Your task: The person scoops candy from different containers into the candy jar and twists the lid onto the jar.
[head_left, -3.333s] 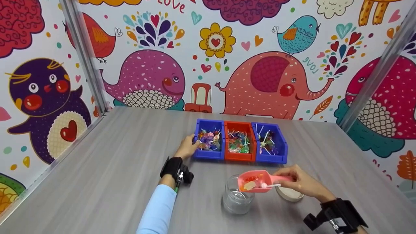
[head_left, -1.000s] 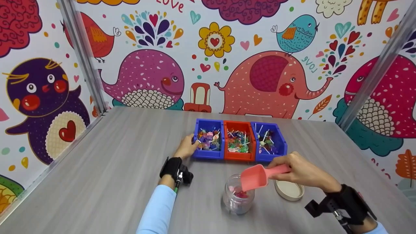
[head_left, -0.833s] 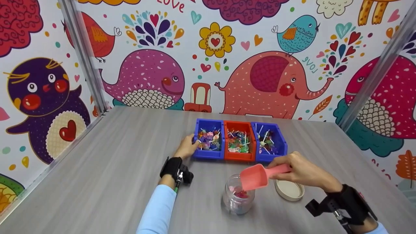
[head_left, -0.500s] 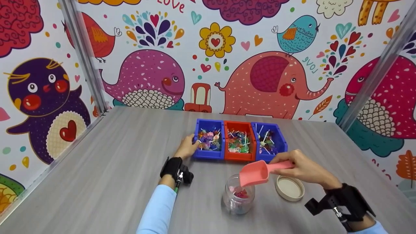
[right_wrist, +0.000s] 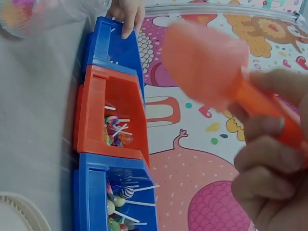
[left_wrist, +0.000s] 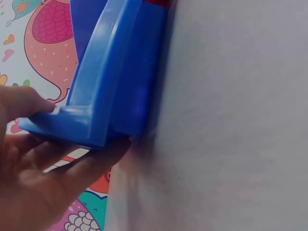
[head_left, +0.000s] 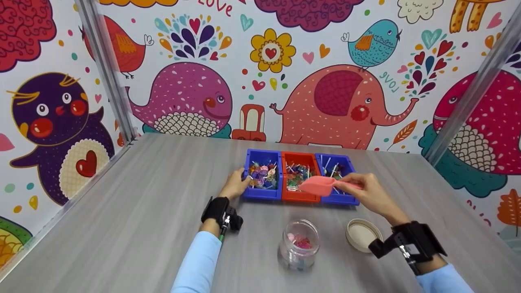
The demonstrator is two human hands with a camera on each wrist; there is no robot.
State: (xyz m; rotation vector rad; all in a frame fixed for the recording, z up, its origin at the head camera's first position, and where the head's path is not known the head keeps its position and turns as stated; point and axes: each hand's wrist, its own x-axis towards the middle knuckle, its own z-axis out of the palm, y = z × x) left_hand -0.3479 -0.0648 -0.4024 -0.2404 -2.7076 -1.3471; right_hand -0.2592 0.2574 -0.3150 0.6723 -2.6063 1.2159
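Observation:
My right hand (head_left: pixel 368 193) grips the handle of a pink scoop (head_left: pixel 317 185), raised in front of the red bin (head_left: pixel 302 197). The right wrist view shows the scoop blurred, fingers curled round its handle. My left hand (head_left: pixel 235 184) holds the side wall of the left blue bin (head_left: pixel 260 194), thumb over the rim and fingers outside, as the left wrist view shows. Wrapped candies and lollipops lie in the bins, including the right blue bin (head_left: pixel 340 198). A glass jar (head_left: pixel 299 254) stands uncovered nearer me, with pink and red candies inside.
A round cream lid (head_left: pixel 362 235) lies right of the jar on the grey wood-grain table (head_left: pixel 163 211). Behind the bins rises a printed cartoon wall (head_left: pixel 268 97). Metal posts (head_left: pixel 108 69) stand at the corners.
My right hand tipped the scoop's candies into the jar, then lifted the scoop up and away toward the bins. My left hand has stayed on the left blue bin.

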